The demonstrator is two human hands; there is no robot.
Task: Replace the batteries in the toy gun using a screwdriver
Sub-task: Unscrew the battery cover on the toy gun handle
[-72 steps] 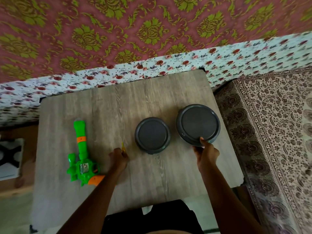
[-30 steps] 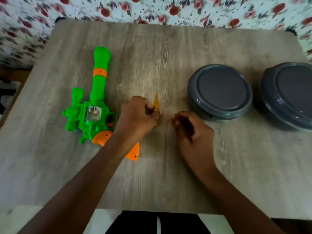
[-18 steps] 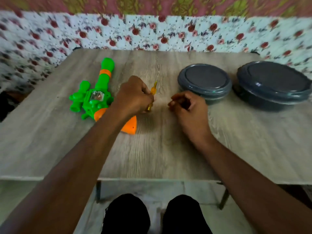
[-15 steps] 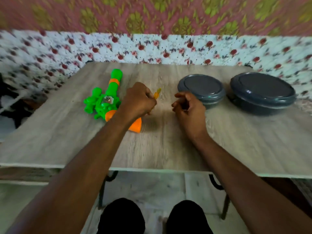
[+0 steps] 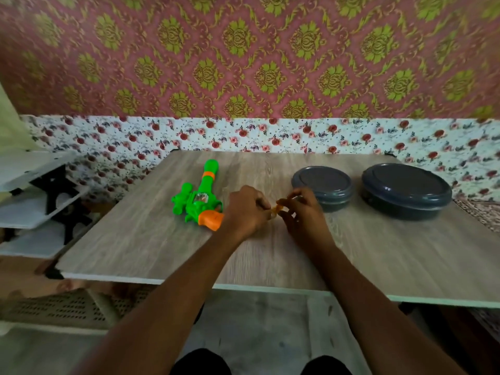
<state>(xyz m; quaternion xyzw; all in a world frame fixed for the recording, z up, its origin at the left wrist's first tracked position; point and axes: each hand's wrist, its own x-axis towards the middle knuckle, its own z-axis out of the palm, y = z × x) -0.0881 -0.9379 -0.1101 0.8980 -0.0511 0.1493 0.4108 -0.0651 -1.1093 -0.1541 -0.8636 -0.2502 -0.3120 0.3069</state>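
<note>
The left hand (image 5: 247, 209) is curled into a fist, its grip closed on the small yellow-orange screwdriver (image 5: 276, 208). Only a short bit of the tool shows between the two hands. The right hand (image 5: 303, 215) meets it from the other side with its fingers bent, and its grip seems to pinch the exposed end of the screwdriver, though motion blur makes the exact contact hard to read. Both hands sit over the middle of the worktop (image 5: 378, 253), about midway between its near and far edges.

Just left of the left hand lies the toy gun (image 5: 201, 201), flat on its side. Its green barrel points toward the far edge and its orange handle toward the near edge. The left wrist hides the tip of that handle.

Just beyond the right hand stands a smaller dark grey lidded container (image 5: 322, 186), partly covered by the right fingers. A larger lidded container (image 5: 405, 190) stands beside it, toward the far right corner.

Past the left edge stands a white shelf unit (image 5: 32, 201). Flowered wallpaper (image 5: 243, 136) runs behind the far edge.
</note>
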